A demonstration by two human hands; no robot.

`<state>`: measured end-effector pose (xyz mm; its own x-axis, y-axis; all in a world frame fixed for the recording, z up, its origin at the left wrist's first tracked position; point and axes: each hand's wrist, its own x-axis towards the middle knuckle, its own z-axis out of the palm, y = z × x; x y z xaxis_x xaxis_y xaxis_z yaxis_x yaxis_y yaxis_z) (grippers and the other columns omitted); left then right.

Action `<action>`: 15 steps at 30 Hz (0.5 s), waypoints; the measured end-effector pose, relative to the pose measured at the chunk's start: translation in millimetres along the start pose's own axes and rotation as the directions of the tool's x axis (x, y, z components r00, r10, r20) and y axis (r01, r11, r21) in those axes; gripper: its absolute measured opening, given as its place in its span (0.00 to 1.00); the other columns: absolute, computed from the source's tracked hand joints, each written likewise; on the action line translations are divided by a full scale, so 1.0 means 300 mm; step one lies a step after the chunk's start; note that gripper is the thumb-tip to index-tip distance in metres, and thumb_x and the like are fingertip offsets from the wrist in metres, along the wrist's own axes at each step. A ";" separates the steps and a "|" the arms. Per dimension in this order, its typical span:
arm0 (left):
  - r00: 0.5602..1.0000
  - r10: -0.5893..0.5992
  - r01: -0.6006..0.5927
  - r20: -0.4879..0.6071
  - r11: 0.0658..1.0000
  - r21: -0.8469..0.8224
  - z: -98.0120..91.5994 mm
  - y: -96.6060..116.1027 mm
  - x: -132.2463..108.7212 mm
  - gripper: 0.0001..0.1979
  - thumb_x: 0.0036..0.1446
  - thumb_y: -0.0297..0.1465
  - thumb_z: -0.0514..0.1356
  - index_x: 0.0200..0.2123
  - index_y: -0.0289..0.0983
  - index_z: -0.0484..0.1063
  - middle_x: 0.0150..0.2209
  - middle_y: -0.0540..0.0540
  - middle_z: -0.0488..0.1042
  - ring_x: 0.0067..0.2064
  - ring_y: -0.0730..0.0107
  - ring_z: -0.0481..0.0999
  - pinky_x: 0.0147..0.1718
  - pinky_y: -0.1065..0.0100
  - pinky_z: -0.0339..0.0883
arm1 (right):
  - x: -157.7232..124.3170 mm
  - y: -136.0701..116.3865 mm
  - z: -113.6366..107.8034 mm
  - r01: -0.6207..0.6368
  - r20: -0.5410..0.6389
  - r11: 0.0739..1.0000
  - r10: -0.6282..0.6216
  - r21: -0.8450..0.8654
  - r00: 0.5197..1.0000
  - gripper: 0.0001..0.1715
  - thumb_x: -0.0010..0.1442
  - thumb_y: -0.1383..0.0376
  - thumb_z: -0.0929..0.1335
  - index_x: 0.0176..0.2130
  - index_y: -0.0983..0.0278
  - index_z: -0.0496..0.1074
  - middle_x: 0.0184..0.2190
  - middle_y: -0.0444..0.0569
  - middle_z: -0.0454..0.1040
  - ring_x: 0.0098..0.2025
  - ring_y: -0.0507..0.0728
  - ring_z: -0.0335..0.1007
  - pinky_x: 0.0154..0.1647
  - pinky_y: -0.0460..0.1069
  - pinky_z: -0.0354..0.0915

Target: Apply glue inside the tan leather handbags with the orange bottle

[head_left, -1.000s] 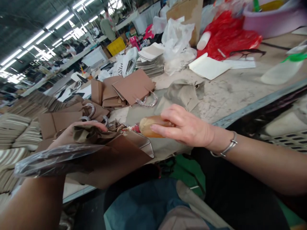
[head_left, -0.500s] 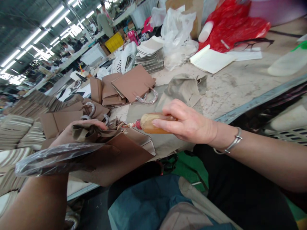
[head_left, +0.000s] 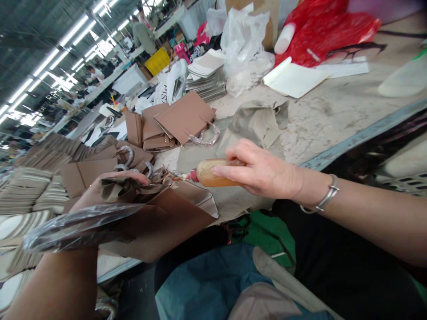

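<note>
My right hand (head_left: 263, 171) is closed around a squeeze bottle of amber liquid (head_left: 211, 173), held on its side. The bottle's red-collared, crusted nozzle points left, at the opening edge of a brown handbag (head_left: 173, 218). Whether the tip touches the bag is hard to make out. My left hand (head_left: 90, 193) grips that bag at its upper edge, fingers mostly hidden behind the folded olive-grey lining (head_left: 120, 189). A clear plastic-wrapped handle (head_left: 83, 222) hangs over my left wrist. The bag is tilted above the table's front edge and my lap.
Behind the bottle lie more brown bags (head_left: 187, 116) with wrapped handles and a crumpled grey cloth (head_left: 255, 120). Stacked panels (head_left: 23, 189) fill the left. Farther back are a white plastic bag (head_left: 247, 49), a notebook (head_left: 295, 80), glasses (head_left: 355, 51) and a red bag (head_left: 320, 31).
The camera view has shifted slightly. Both hands keep their grips, and the bottle nozzle stays at the bag's edge with hardly any movement.
</note>
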<state>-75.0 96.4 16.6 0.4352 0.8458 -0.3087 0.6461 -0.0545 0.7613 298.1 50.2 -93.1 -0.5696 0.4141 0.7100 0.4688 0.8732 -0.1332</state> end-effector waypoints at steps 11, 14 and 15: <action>0.997 0.078 -0.079 0.012 0.993 0.093 -0.007 -0.018 0.016 0.21 0.41 0.31 0.73 0.41 0.40 0.77 0.37 0.49 0.80 0.36 0.64 0.76 0.37 0.70 0.69 | -0.057 0.000 0.016 -0.037 0.098 0.998 0.032 0.044 0.995 0.17 0.67 0.72 0.59 0.53 0.66 0.68 0.39 0.52 0.60 0.41 0.57 0.55 0.43 0.52 0.59; 0.998 0.064 -0.064 0.003 0.995 0.076 -0.006 -0.016 0.011 0.21 0.41 0.32 0.73 0.41 0.41 0.77 0.38 0.50 0.80 0.38 0.63 0.76 0.38 0.69 0.69 | -0.026 0.007 0.006 -0.017 0.003 0.999 0.017 0.045 1.000 0.17 0.67 0.73 0.59 0.53 0.66 0.68 0.39 0.51 0.59 0.40 0.56 0.55 0.42 0.52 0.59; 0.998 0.065 -0.066 0.023 0.995 0.073 -0.009 -0.019 0.010 0.21 0.40 0.32 0.73 0.42 0.41 0.77 0.39 0.50 0.80 0.38 0.61 0.77 0.38 0.69 0.70 | -0.011 0.011 0.001 -0.008 -0.023 0.999 0.009 0.037 1.000 0.17 0.67 0.73 0.59 0.53 0.66 0.68 0.38 0.51 0.59 0.40 0.56 0.54 0.41 0.51 0.59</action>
<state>-79.0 100.7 13.0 0.4905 0.8278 -0.2722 0.6602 -0.1491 0.7362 301.1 51.8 -95.9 -0.5493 0.4160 0.7247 0.4485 0.8786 -0.1643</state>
